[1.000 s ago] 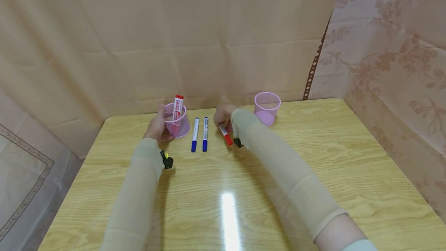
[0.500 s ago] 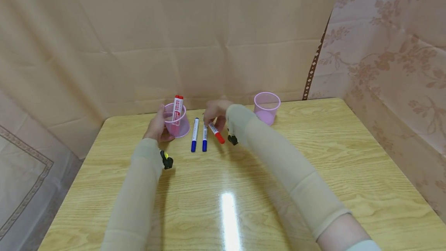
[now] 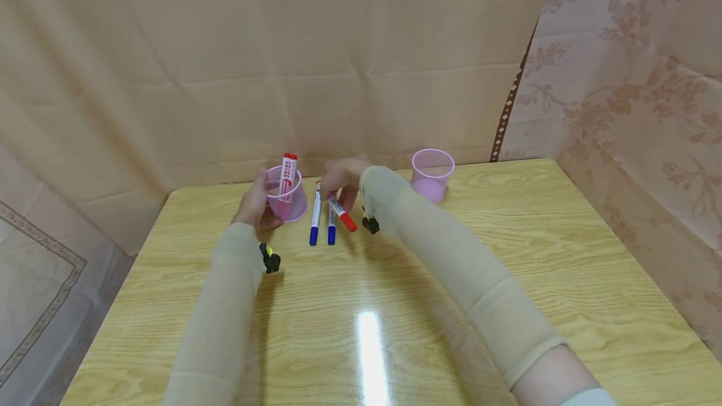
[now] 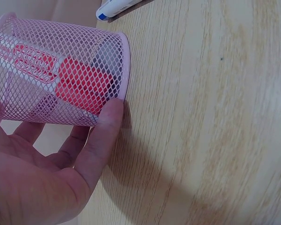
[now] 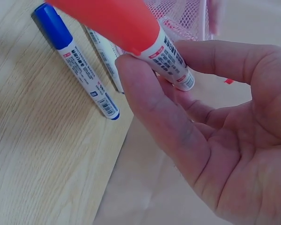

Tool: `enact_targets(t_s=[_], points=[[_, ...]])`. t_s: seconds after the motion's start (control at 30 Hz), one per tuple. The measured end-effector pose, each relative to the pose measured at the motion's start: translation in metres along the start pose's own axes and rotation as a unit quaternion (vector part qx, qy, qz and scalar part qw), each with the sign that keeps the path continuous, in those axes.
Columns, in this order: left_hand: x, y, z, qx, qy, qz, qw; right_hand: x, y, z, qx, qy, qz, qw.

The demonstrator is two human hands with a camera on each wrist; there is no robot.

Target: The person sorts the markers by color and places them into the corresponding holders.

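Note:
My left hand (image 3: 254, 204) grips a pink mesh cup (image 3: 293, 207) from its left side; in the left wrist view the thumb presses near the base rim of the cup (image 4: 61, 70). Two red-capped markers (image 3: 287, 174) stand in that cup. My right hand (image 3: 343, 182) pinches another red marker (image 3: 345, 218) between thumb and fingers, its red cap toward me, above the blue markers. In the right wrist view the held marker (image 5: 171, 63) is tilted. Two blue-capped markers (image 3: 314, 224) (image 3: 331, 230) lie side by side on the table, the right one partly covered.
A second pink mesh cup (image 3: 432, 174) stands upright near the back edge of the wooden table (image 3: 316, 331), right of my right hand. A beige cloth (image 3: 338, 49) hangs behind the table, and a patterned cloth (image 3: 637, 99) hangs at the right.
My right hand has lifted the red marker and carried it left, from the table right of the blue markers to above them. My left hand and its cup have stayed in place.

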State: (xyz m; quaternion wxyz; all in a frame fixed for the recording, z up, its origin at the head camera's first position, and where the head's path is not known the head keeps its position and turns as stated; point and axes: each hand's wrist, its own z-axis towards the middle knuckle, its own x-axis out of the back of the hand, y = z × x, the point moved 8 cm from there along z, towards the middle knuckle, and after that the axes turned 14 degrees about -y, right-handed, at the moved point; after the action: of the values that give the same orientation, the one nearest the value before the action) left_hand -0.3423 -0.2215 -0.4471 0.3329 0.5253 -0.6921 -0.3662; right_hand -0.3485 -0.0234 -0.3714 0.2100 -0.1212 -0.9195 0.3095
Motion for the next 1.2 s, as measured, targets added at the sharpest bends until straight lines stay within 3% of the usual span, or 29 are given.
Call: enact_targets(t_s=[0.67,1.07,1.2], points=[[-0.002,0.002,-0.002,0.002,0.003,-0.009,0.9999,0.007,-0.025,0.002,0.087,0.054,0.036,0.9941],[-0.001,0.0,0.0,0.006,-0.001,-0.003,1.0,0.014,-0.036,0.004,0.169,0.078,0.127,0.9742],[-0.001,0.0,-0.001,0.01,-0.001,-0.005,0.9999,0.018,-0.039,0.005,0.195,0.09,0.169,0.9619]])
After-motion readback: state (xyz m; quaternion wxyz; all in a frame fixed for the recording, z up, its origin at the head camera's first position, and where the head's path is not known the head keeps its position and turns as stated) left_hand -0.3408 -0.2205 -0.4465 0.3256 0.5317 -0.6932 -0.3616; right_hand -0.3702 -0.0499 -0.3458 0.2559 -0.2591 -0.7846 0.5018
